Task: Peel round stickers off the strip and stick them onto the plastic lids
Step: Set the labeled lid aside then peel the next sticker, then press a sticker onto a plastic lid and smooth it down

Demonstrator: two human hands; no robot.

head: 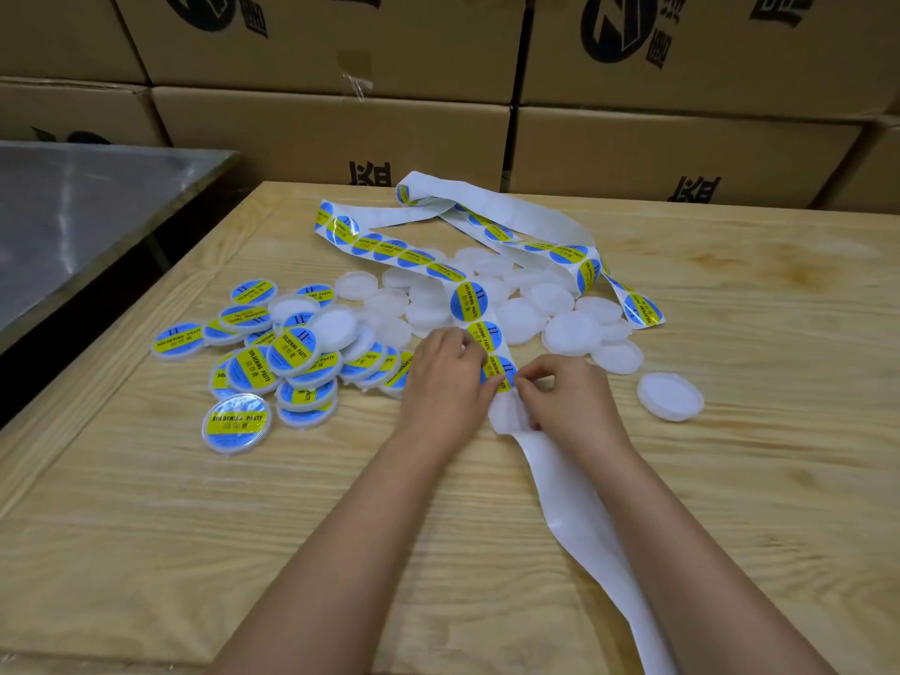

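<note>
Now left hand [445,382] grips the strip [570,504], right hand [565,399] pinches the sticker [498,370] between them.

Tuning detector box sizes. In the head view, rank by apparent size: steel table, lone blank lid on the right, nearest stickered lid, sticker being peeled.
1. Steel table.
2-3. Lone blank lid and nearest stickered lid: look alike, unranked.
4. Sticker being peeled, only partly visible.
</note>
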